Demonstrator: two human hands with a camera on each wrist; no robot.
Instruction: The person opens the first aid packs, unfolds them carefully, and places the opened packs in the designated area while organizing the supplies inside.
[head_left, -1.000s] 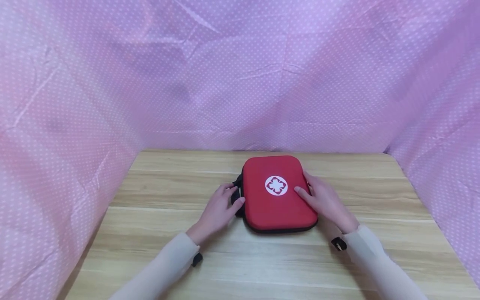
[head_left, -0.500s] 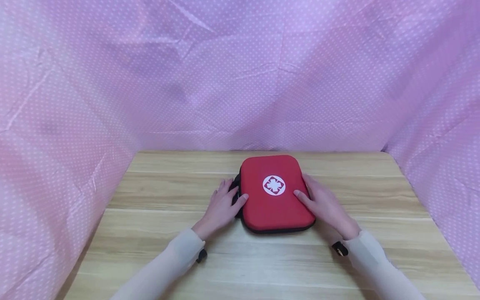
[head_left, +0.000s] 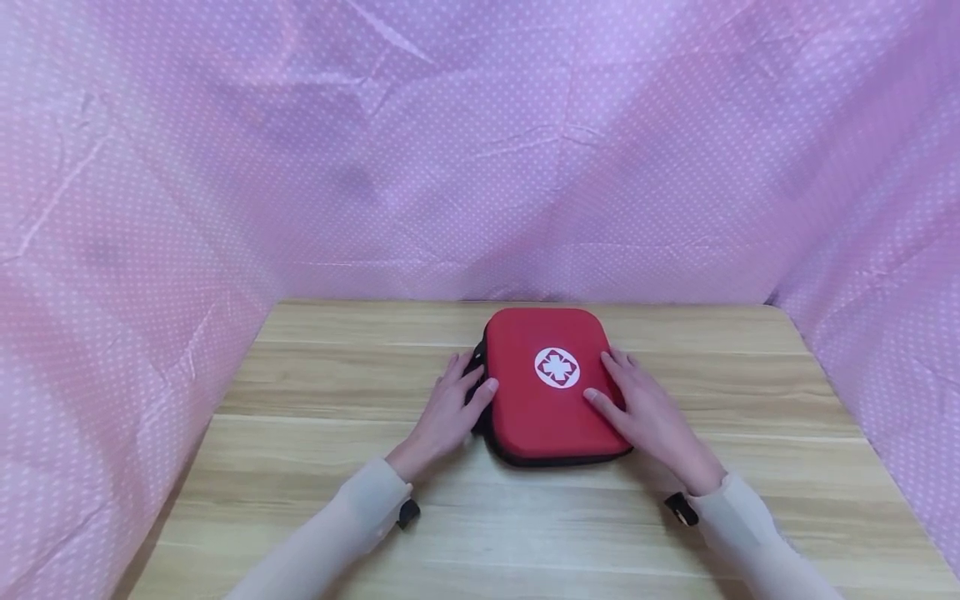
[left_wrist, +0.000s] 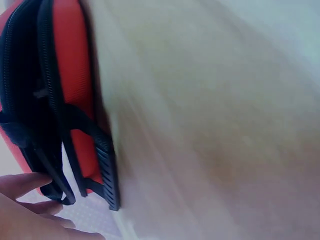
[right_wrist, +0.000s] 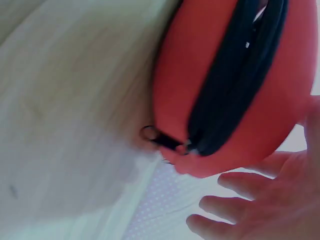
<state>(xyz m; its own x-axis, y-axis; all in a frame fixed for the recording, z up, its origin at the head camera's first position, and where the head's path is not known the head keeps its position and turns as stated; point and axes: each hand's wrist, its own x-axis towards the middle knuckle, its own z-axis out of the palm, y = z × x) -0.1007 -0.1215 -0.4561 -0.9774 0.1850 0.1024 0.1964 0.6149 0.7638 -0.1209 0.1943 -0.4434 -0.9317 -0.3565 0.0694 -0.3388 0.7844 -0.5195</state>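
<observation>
Touching smooth, round-cornered red zip case (head_left: 551, 421): left hand (head_left: 447, 410), right hand (head_left: 651, 412), both spread.

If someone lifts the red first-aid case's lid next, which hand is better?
Probably the left hand: it's by the upper handle, where the zip gapes. The right hand rests on the other side of the lid, where the opening ends at the zipper pull, so lifting there looks harder.

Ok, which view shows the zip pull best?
Right wrist: the zip pull shows plainly at one end of the zip. Left wrist shows zip teeth but no pull I can make out; head doesn't show it.
</observation>
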